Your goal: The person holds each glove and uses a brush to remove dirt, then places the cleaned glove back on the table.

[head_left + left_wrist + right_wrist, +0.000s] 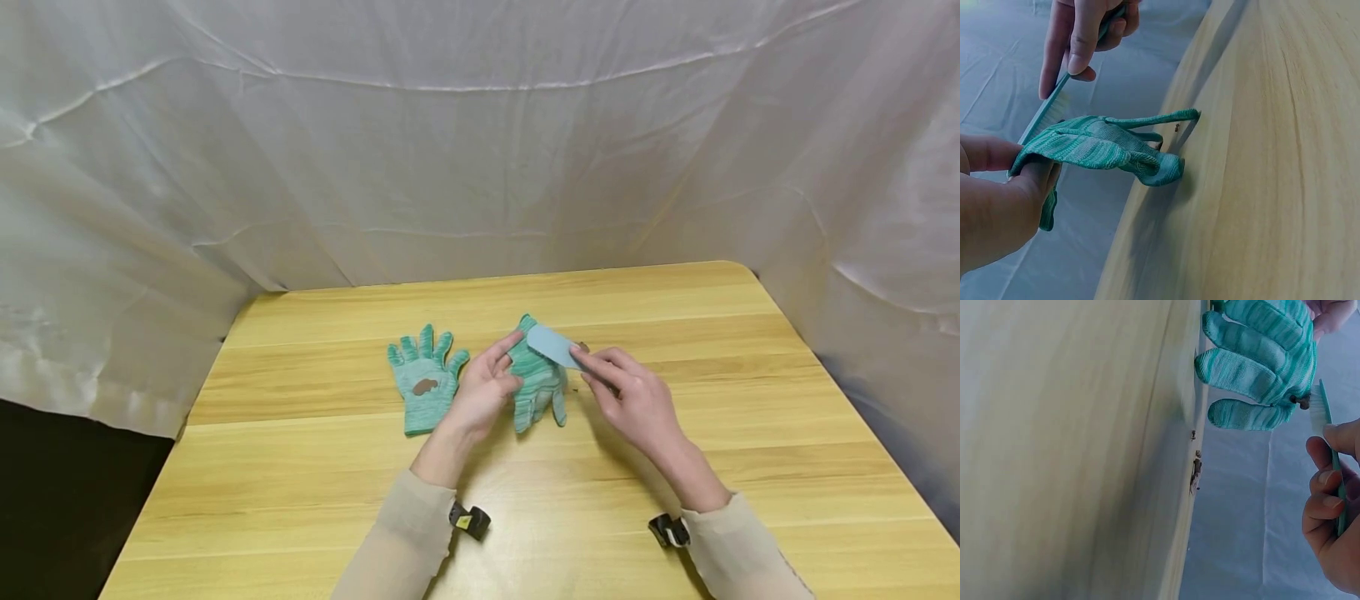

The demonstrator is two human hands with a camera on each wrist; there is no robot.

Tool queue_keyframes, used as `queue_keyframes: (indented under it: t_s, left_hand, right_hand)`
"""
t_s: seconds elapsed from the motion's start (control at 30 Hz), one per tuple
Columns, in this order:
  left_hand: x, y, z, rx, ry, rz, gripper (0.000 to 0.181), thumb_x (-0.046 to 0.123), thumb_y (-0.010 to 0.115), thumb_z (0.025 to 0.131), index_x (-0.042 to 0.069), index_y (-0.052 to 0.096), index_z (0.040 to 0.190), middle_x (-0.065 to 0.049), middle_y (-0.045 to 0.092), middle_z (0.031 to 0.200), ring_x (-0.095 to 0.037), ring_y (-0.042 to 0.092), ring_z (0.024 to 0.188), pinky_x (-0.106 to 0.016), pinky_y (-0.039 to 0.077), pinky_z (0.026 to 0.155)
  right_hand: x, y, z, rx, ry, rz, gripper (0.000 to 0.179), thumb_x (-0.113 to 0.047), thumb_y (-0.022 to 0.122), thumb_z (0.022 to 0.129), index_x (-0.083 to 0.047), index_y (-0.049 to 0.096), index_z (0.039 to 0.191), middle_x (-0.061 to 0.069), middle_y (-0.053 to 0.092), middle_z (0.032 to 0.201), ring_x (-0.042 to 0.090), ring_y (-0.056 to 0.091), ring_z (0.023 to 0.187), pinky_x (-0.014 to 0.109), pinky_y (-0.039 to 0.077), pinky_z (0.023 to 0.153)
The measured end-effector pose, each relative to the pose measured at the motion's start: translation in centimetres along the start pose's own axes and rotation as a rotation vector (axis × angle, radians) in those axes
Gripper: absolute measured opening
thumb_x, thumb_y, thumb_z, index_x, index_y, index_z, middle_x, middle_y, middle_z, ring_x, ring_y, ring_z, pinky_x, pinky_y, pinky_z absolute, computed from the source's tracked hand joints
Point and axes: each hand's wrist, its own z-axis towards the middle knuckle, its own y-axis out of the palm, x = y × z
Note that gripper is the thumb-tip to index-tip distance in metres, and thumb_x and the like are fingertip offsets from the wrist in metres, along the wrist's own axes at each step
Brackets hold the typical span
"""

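My left hand point(483, 392) pinches a green striped knit glove point(536, 375) by one edge and lifts it over the table, its fingers hanging down. In my right hand point(637, 396) I grip the handle of a pale blue-green brush point(553, 345), index finger along its back. The white bristles point(1318, 412) face the glove, right at its surface in the right wrist view. A dark brown clump point(1300, 401) clings to the glove beside the bristles.
A second green glove point(416, 417) lies flat on the wooden table point(300, 500), with a brown patch point(424, 387) on its palm. Brown crumbs point(1195, 472) lie on the table under the held glove. A pale cloth curtain point(480, 167) hangs behind the table.
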Motion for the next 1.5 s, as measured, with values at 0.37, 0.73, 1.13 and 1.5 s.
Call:
queue_keyframes:
  t_s: [0.37, 0.73, 1.13, 1.5]
  left_hand:
    - [-0.07, 0.13, 0.02, 0.015, 0.006, 0.007, 0.076, -0.014, 0.049, 0.092, 0.012, 0.034, 0.162, -0.014, 0.005, 0.174, -0.033, 0.004, 0.159, -0.04, 0.027, 0.124]
    - [-0.14, 0.2, -0.05, 0.014, 0.041, 0.036, 0.076, -0.016, 0.048, 0.092, 0.008, 0.033, 0.162, -0.012, 0.011, 0.174, -0.033, 0.007, 0.159, -0.039, 0.034, 0.117]
    - [0.03, 0.1, 0.08, 0.038, 0.013, 0.023, 0.076, -0.015, 0.051, 0.091, 0.011, 0.037, 0.161, -0.012, 0.012, 0.173, -0.033, 0.009, 0.159, -0.043, 0.031, 0.122]
    - [0.02, 0.06, 0.06, 0.036, 0.014, 0.032, 0.075, -0.014, 0.051, 0.091, 0.011, 0.039, 0.16, -0.013, 0.013, 0.173, -0.033, 0.01, 0.159, -0.036, 0.037, 0.111]
  right_hand:
    - [-0.6, -0.53, 0.16, -0.027, 0.105, 0.214, 0.044, 0.006, 0.076, 0.089, -0.009, 0.073, 0.131, 0.006, 0.073, 0.102, 0.008, 0.053, 0.068, 0.016, 0.044, 0.057]
    - [-0.76, -0.01, 0.07, -0.008, -0.007, 0.043, 0.044, 0.005, 0.08, 0.085, -0.009, 0.076, 0.126, 0.004, 0.074, 0.098, 0.006, 0.049, 0.061, 0.017, 0.038, 0.05]
    - [-0.21, -0.11, 0.14, 0.005, 0.025, -0.078, 0.038, -0.002, 0.081, 0.086, -0.013, 0.079, 0.122, 0.003, 0.075, 0.099, 0.009, 0.055, 0.057, 0.024, 0.038, 0.043]
    - [-0.15, -0.22, 0.1, 0.015, 0.037, -0.093, 0.039, -0.003, 0.082, 0.087, -0.015, 0.078, 0.124, 0.002, 0.075, 0.099, 0.008, 0.052, 0.056, 0.022, 0.036, 0.043]
